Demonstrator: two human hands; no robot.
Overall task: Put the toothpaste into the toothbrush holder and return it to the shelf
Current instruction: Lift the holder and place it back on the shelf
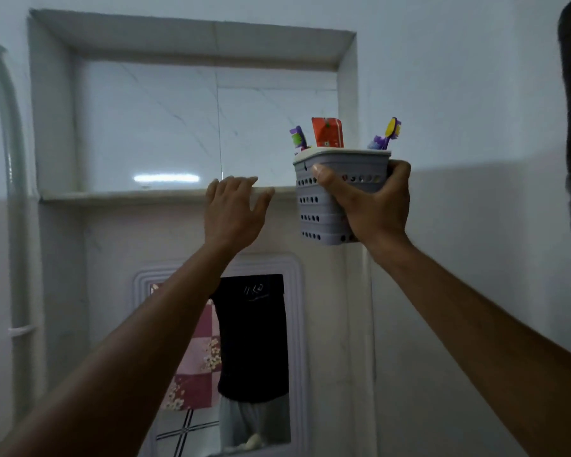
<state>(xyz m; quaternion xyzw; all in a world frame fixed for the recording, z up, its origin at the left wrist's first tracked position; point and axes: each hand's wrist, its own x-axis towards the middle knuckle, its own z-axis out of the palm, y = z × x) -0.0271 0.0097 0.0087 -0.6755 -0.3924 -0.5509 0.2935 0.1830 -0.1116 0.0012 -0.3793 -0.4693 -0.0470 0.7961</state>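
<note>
Head view, bathroom wall with recessed niche.

Item 1: grey perforated plastic toothbrush holder (pixel 327 206), square-sided, rows of round holes, pale rim. Held upright in the air by the right hand (pixel 373 206), which is clamped on it: thumb pressed across the front face just under the rim, fingers wrapped round the far right side. Holder sits at the right end of the niche opening, its rim above the shelf line and its base below it; not resting on the shelf.

Item 2: red toothpaste tube (pixel 327 132), standing in the holder, upper part projecting above the rim near the middle.

Item 3: purple and green toothbrush (pixel 298 137), in the holder at the left side, head up.

Item 4: purple and yellow toothbrush (pixel 389 131), in the holder at the right side, leaning outward to the right.

Item 5: pale marble shelf (pixel 129 194), the ledge of the white-tiled wall niche. Left hand (pixel 233 209) raised, fingers spread apart, fingertips at the front edge of the shelf, gripping nothing; just left of the holder, not touching it.

Item 6: white-framed mirror (pixel 297 324) below the shelf, reflecting dark clothing and a pink patterned cloth.

Item 7: grey pipe (pixel 15 192) running down the left wall.
</note>
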